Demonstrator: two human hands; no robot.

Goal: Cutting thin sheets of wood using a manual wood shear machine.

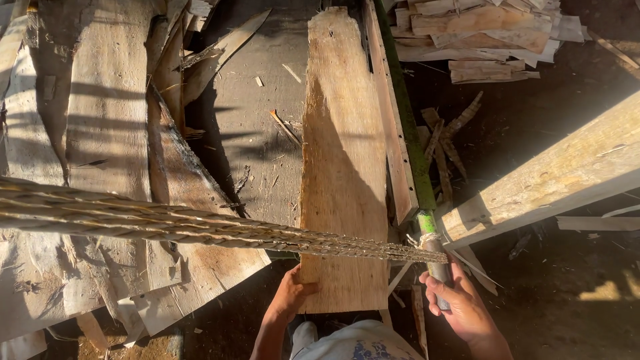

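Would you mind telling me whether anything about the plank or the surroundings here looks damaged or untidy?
Yes. The plank under the left hand has a ragged, splintered far end. Broken wood scraps lie scattered on the dark ground beside the green pole, which the right hand grips at its lower end.

Left hand [291,295] flat; right hand [460,303] fingers curled.
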